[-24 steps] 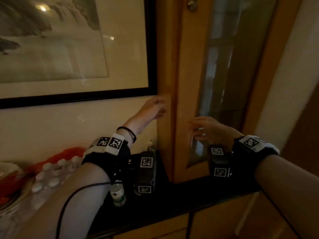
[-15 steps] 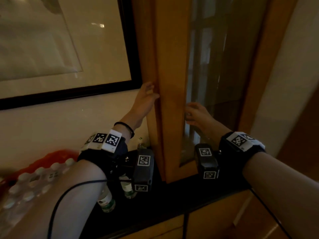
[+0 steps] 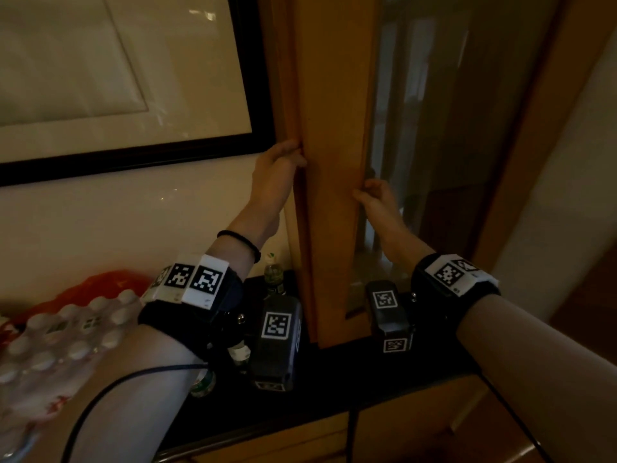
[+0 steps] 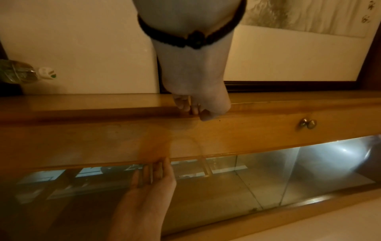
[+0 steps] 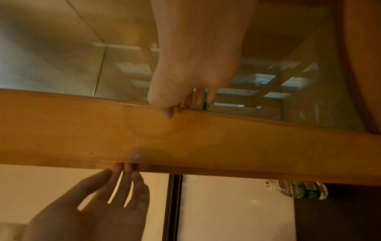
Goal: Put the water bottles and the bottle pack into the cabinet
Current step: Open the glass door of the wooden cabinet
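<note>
The cabinet door (image 3: pixel 330 195) is a wooden frame round glass and stands almost closed. My left hand (image 3: pixel 283 162) pinches its left edge, fingertips (image 4: pixel 185 106) in the gap and thumb on the front. My right hand (image 3: pixel 374 198) rests with straight fingers (image 4: pixel 156 169) on the inner edge of the same wooden strip, against the glass. One water bottle (image 3: pixel 273 275) stands upright by the cabinet's foot. Two more bottles (image 3: pixel 202 385) stand partly hidden under my left wrist. The shrink-wrapped bottle pack (image 3: pixel 60 345) lies at the far left of the counter.
A brass knob (image 4: pixel 308 124) sits higher up on the door strip. A black-framed picture (image 3: pixel 253 95) hangs just left of the cabinet. A red bag (image 3: pixel 100 285) lies behind the pack. The dark counter top (image 3: pixel 334 379) runs under both wrists.
Both hands have come onto the door's wooden strip. The left fingertips now sit in the gap at its left edge, and the right hand has moved left from the glass to the strip's inner edge.
</note>
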